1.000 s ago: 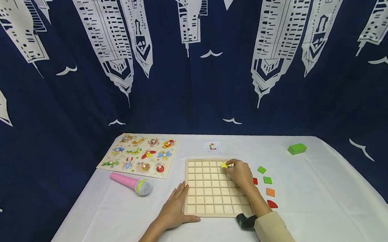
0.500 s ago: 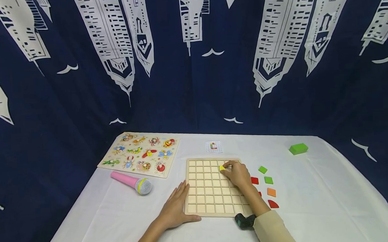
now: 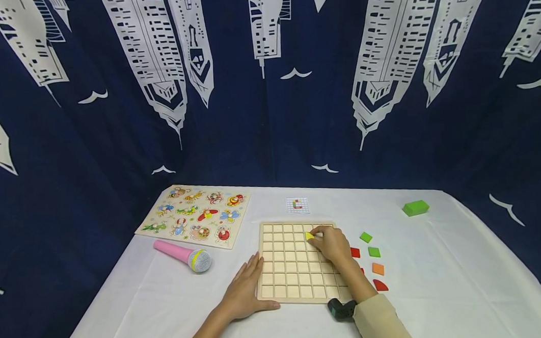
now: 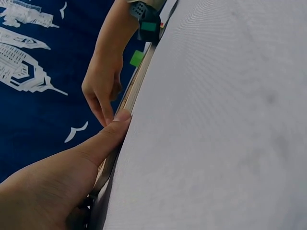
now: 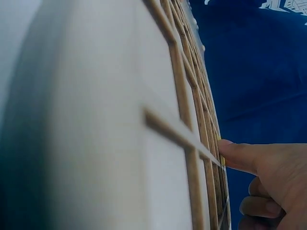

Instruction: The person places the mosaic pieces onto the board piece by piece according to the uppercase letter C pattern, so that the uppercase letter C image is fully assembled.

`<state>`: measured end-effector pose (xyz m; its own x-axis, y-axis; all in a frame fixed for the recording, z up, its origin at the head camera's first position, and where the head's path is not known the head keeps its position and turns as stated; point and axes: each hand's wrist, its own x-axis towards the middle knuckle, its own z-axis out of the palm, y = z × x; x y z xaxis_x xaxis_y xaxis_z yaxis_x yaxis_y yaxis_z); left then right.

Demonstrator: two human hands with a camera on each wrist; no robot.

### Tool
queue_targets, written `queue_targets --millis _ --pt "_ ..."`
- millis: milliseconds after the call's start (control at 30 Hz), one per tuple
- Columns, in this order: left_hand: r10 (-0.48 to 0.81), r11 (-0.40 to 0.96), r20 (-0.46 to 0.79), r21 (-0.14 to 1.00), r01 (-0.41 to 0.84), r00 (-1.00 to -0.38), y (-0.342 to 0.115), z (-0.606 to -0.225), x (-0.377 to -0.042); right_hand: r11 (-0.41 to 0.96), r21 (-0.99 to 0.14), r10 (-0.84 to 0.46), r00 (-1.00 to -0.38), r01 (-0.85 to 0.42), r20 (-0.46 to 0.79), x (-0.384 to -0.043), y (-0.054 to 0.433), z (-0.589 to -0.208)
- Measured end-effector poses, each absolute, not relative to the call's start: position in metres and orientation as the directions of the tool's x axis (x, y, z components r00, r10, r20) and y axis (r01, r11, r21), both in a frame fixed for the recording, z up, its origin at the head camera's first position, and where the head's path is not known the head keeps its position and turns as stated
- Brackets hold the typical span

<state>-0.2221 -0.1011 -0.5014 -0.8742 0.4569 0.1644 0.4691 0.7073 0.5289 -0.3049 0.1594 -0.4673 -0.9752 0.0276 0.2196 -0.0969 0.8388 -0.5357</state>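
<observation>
A wooden grid board (image 3: 278, 267) lies in the middle of the white table. My right hand (image 3: 333, 245) pinches a small yellow tile (image 3: 308, 236) between thumb and fingertips over a square in the board's upper right part. In the right wrist view a sliver of the yellow tile (image 5: 221, 152) shows at my fingertip, low against the grid; its exact seating cannot be told. My left hand (image 3: 245, 288) rests at the board's near left corner, fingers straight along the left side and thumb by the front edge. The left wrist view shows that thumb (image 4: 108, 139) touching the board's rim.
Right of the board lie green tiles (image 3: 374, 252), red tiles (image 3: 355, 252) and an orange tile (image 3: 378, 269). A pattern card (image 3: 297, 205) is behind it. Leftward are an insect puzzle (image 3: 195, 214) and a pink microphone (image 3: 180, 254). A green block (image 3: 415, 208) stands far right.
My right hand has moved slightly left and toward me with the yellow tile, then stayed nearly still over the last half second. My left hand has kept its place.
</observation>
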Motion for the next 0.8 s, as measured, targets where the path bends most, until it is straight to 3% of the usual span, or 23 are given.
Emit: queue_targets --millis 233,500,800 --pt "0.472 0.737 0.185 0.454 0.501 -0.862 -0.1 -0.505 -0.222 0.79 -0.598 0.009 -0.974 -0.133 0.228 -0.294 0.171 -0.453" --pt "0.455 0.747 0.172 0.462 0.479 -0.874 -0.1 -0.506 -0.222 0.813 -0.561 -0.001 -0.964 -0.155 0.266 -0.281 0.216 -0.441" --pt "0.455 0.733 0.193 0.472 0.489 -0.869 -0.1 -0.507 -0.222 0.851 -0.524 0.019 -0.994 -0.039 0.104 -0.266 0.258 -0.456"
